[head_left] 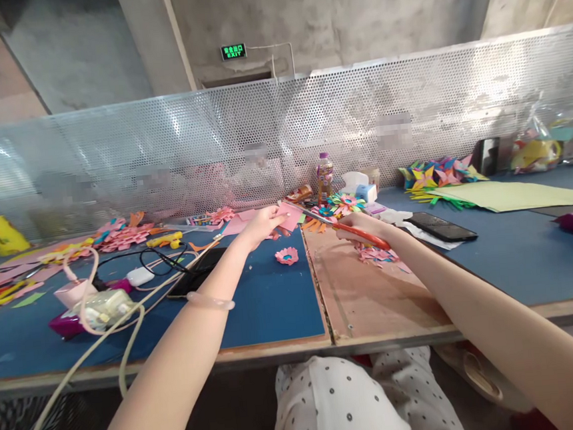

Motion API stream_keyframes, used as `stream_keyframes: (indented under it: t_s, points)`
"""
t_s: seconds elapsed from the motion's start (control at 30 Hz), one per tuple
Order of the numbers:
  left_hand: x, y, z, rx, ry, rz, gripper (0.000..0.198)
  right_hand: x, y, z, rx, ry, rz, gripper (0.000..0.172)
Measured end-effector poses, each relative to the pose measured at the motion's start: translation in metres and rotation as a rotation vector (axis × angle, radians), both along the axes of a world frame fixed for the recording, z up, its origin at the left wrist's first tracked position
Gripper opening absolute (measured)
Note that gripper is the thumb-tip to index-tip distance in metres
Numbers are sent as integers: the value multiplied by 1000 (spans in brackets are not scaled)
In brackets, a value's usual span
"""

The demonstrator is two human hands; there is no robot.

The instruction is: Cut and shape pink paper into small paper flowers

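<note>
My left hand (266, 226) pinches a piece of pink paper (291, 216) above the table. In my right hand (362, 227) is a pair of scissors with orange handles (361, 234). Their blades reach left to the pink paper; whether they are open or closed on it I cannot tell. Below and between the hands, a pink paper flower (287, 256) with a blue centre lies on the blue mat. Pink paper scraps (377, 255) are under my right wrist, partly covered by it.
A drink bottle (324, 177) stands behind colourful paper flowers (346, 204). Phones (441, 226) lie on both sides. White cables (140, 296) cross the left side and hang over the table's front edge. A perforated metal screen (220, 140) closes off the back.
</note>
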State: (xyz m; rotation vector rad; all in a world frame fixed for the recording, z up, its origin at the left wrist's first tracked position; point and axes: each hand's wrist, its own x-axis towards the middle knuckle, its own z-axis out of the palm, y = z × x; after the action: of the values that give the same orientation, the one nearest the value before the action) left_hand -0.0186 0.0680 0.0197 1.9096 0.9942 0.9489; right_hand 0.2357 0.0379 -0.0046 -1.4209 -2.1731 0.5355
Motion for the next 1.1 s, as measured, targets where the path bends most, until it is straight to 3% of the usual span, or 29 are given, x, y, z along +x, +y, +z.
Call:
stream_keyframes:
  t_s: [1.1]
  points:
    - [-1, 1, -1, -40, -17, -47, 27, 0, -6, 1, -29, 51, 11, 17]
